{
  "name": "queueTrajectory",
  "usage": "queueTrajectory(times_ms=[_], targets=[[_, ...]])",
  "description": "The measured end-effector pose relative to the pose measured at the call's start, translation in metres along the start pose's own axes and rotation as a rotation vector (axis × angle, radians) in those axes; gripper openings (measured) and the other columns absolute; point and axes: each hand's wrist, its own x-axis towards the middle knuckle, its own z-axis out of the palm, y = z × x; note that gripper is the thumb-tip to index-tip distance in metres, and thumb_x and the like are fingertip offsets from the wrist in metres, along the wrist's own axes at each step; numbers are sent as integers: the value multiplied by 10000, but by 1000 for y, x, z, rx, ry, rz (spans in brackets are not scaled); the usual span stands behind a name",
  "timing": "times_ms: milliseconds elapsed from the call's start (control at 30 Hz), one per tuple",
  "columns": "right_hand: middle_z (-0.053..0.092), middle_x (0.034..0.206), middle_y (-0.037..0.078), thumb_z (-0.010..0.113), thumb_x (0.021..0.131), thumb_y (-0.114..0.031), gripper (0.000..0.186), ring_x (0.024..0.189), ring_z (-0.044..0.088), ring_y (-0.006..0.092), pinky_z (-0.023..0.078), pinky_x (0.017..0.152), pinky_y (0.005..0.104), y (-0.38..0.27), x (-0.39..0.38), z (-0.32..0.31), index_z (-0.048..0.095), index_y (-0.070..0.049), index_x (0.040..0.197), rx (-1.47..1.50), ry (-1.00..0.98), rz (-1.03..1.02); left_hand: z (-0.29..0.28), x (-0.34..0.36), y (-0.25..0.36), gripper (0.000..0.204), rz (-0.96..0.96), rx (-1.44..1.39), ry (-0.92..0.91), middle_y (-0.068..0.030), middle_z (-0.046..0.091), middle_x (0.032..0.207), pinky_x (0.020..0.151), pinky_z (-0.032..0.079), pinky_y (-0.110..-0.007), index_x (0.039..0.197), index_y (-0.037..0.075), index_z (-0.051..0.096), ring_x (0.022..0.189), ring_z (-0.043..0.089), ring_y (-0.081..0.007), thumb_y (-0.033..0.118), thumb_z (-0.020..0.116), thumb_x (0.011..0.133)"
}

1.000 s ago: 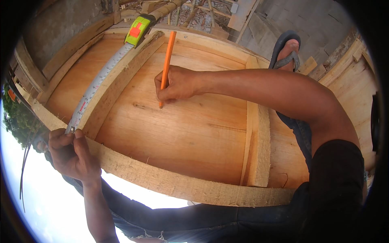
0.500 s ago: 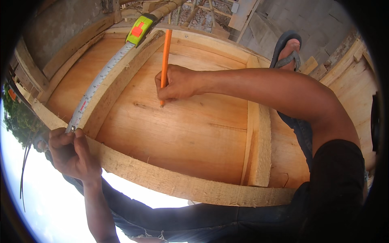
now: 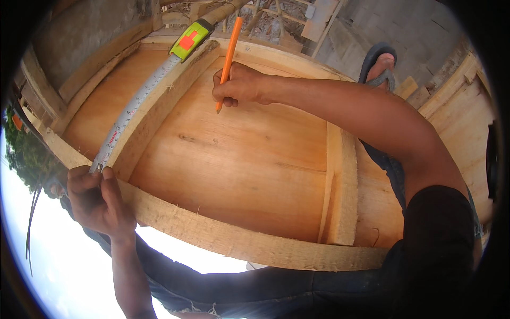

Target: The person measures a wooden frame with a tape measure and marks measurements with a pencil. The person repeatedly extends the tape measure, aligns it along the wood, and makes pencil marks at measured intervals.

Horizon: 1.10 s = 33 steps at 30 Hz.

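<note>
My left hand (image 3: 101, 199) pinches the hooked end of a steel tape measure (image 3: 125, 112) at the near rail of a wooden frame. The silver blade runs away from me along a wooden crosspiece (image 3: 164, 109). At its far end the lime-green case with an orange patch (image 3: 190, 41) rests near the far rail. My right hand (image 3: 239, 85) grips an orange carpenter's pencil (image 3: 229, 58), tilted with its tip down. The tip is over the plywood panel (image 3: 228, 170), right of the crosspiece; I cannot tell whether it touches.
The near rail (image 3: 255, 244) curves across in front of my legs, with bright open sky below it. A second crosspiece (image 3: 341, 186) stands to the right. My sandalled foot (image 3: 380, 66) is at the far right. A concrete wall (image 3: 101, 42) rises at the far left.
My right hand has moved up, away from me, carrying the pencil off its earlier spot on the plywood. The left hand still holds the tape end; the view has shifted slightly.
</note>
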Motion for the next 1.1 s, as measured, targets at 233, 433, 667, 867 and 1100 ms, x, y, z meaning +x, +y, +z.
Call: queueTrajectory(times_ms=[233,433,667,867,1100], targets=[[663,759,91,655,786,-339,308,732,654,210,527,701,386,12,2,-128,692,-48,880,-659,638,59,-1,-2,-2,147,-10,-65,0,-37,473,802,651,335,-225,843,40,468,699,432,-87,-5,604,877],[683,759,156,634,776,-336,333,707,679,272,538,689,398,39,-40,-245,690,-8,785,-1153,875,244,-1,-4,-5,124,-117,-128,-8,-58,518,877,763,387,-261,828,42,493,805,485,-131,-15,602,844],[686,979,180,612,786,-280,356,952,664,311,532,824,440,21,-36,-212,680,-13,1012,-1240,663,392,0,-4,-2,143,-67,-74,-2,-38,483,800,652,353,-210,843,38,468,694,448,-86,-26,593,871],[676,997,187,611,776,-265,351,946,657,317,532,802,441,39,-23,-186,673,-15,1014,-1188,580,382,1,0,0,136,-17,-22,-23,-41,493,809,665,367,-219,850,44,475,713,457,-93,-16,596,872],[671,837,184,611,848,-276,323,753,670,283,533,712,402,62,-26,-192,663,18,970,-1149,575,332,3,-4,2,128,-88,-111,40,-33,498,801,624,356,-210,838,23,495,679,448,-81,-24,614,854]])
